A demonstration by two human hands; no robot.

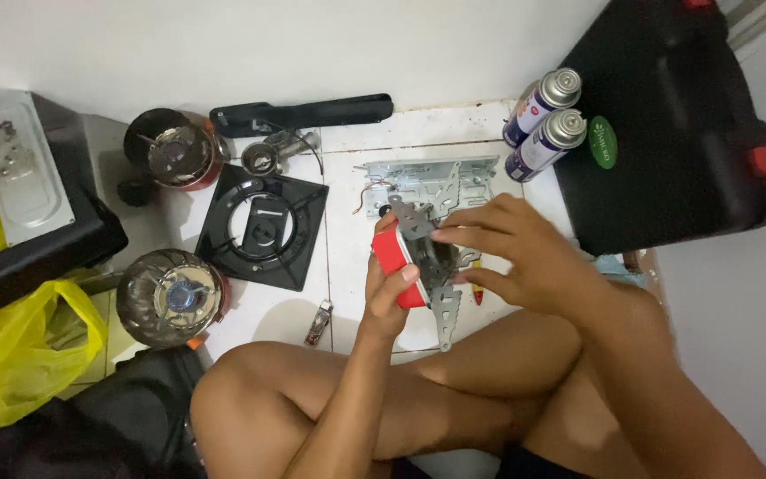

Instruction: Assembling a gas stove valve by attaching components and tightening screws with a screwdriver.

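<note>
My left hand (390, 288) grips a small red-cased part (394, 251) with a round dark middle, held upright above the white tiled floor. My right hand (511, 253) pinches a grey stamped metal bracket (443, 306) that lies against the red part and hangs down below it. Both hands meet over my crossed legs. Behind the hands lies a grey sheet-metal assembly (427, 180) with thin wires at its left end.
A black square burner plate (263, 228) lies left of centre. Two round burner heads (170, 297) (175, 153), a black bar (303, 113), two gas canisters (543, 120), a black case (667, 124), a yellow bag (19, 355) and a small lighter (318, 322) surround me.
</note>
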